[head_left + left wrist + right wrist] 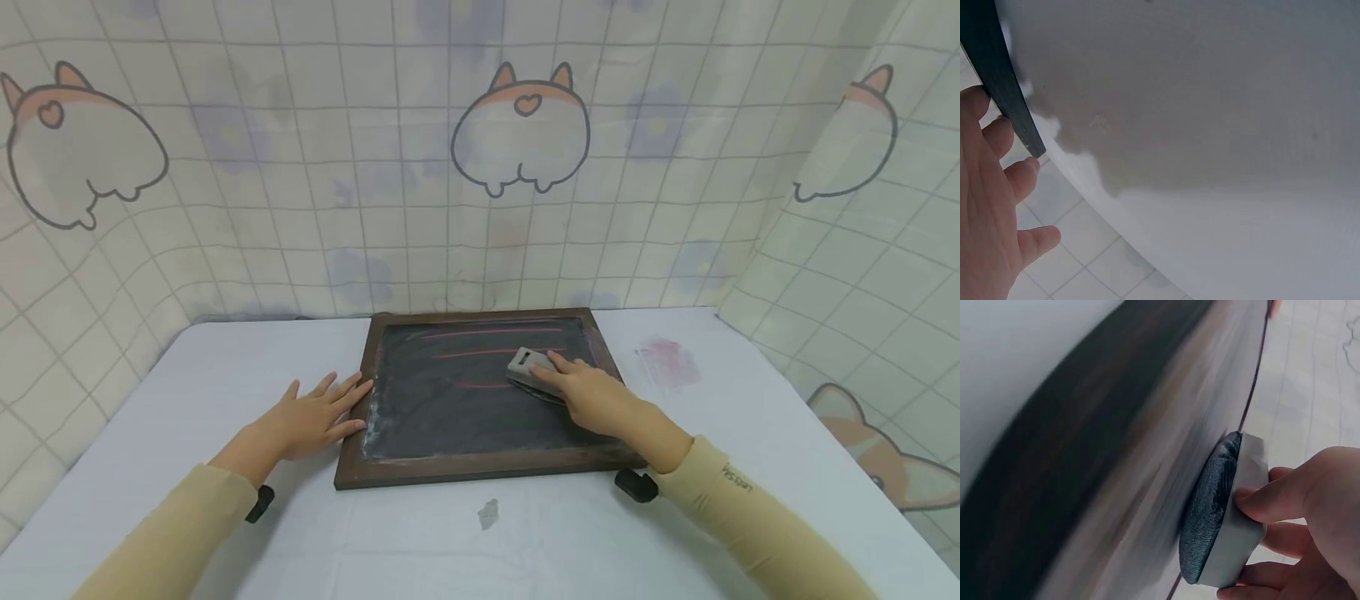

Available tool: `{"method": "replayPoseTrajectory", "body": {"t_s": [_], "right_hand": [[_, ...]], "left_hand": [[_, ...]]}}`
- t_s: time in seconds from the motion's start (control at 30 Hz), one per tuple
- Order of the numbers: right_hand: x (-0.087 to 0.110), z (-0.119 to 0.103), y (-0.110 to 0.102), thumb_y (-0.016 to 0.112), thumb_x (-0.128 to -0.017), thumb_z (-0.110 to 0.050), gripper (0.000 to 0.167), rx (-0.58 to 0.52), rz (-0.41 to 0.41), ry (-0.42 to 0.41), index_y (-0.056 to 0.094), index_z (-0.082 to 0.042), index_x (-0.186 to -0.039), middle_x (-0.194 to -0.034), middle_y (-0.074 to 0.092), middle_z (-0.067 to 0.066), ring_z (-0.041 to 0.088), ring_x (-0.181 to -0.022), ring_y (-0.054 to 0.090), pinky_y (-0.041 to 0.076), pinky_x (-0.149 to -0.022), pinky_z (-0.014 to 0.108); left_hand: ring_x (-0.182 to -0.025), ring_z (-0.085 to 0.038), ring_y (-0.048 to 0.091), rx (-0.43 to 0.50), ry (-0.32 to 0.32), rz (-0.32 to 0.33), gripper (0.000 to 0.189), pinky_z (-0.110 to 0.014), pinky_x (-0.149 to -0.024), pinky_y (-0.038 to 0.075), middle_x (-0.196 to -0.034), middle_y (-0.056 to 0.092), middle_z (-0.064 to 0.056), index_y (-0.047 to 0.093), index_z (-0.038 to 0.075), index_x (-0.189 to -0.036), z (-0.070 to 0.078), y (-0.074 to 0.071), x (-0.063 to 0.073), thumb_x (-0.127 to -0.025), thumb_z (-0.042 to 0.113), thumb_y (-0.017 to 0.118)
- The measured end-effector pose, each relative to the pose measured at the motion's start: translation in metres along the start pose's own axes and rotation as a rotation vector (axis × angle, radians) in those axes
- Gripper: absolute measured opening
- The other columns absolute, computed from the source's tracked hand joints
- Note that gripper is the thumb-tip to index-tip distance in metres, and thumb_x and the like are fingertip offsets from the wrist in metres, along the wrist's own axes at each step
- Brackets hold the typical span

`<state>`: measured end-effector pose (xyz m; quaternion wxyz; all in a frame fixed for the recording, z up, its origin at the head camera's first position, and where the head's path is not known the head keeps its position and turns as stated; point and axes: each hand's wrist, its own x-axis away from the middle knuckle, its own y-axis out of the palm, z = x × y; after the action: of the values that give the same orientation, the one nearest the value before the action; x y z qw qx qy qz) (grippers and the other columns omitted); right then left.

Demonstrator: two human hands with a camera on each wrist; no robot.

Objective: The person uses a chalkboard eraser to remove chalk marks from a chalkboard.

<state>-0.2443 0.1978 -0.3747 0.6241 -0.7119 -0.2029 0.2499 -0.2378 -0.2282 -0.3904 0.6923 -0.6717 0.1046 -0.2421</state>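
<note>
A wood-framed chalkboard [472, 408] lies flat on the white table, with several red chalk lines across its upper half. My right hand [600, 400] grips a grey blackboard eraser [525, 363] on the right part of the board. In the right wrist view, thumb and fingers pinch the hard back of the eraser [1235, 519], and its dark fabric pad faces the board. My left hand [311, 417] rests at the left frame edge with fingers spread. Seen from the left wrist, the fingertips of that hand [985, 187] lie along the dark frame [1007, 81].
A pink chalk smudge [667, 362] marks the white tablecloth [405, 542] right of the board. Below the board is a small grey patch [488, 514]. A checked curtain [420, 233] with animal drawings stands behind the table and along both sides.
</note>
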Motion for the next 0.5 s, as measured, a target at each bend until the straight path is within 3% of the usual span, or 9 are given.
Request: {"method": "replayPoseTrajectory", "body": {"t_s": [0.3,0.5], "right_hand": [[-0.046,-0.040,0.003,0.056,-0.102,0.006,0.055,-0.008,-0.106,-0.048,0.048,-0.011,-0.155,-0.156,0.038,0.030,0.057,-0.126,0.052,0.048,-0.101,0.061],[-0.060,-0.079,0.009,0.058,-0.101,0.005,0.061,0.007,-0.146,-0.130,0.046,-0.018,-0.157,-0.160,0.038,0.020,0.049,-0.131,0.052,0.051,-0.100,0.054]], "left_hand": [[-0.149,-0.048,0.025,0.010,0.003,0.004,0.071,-0.080,-0.109,0.015,-0.167,0.024,-0.015,0.028,0.013,-0.163,-0.001,-0.001,0.001,-0.107,0.055,0.043],[-0.149,-0.049,0.025,0.016,0.000,0.000,0.071,-0.080,-0.109,0.015,-0.167,0.024,-0.016,0.029,0.013,-0.163,0.001,-0.002,0.002,-0.107,0.054,0.044]]}}
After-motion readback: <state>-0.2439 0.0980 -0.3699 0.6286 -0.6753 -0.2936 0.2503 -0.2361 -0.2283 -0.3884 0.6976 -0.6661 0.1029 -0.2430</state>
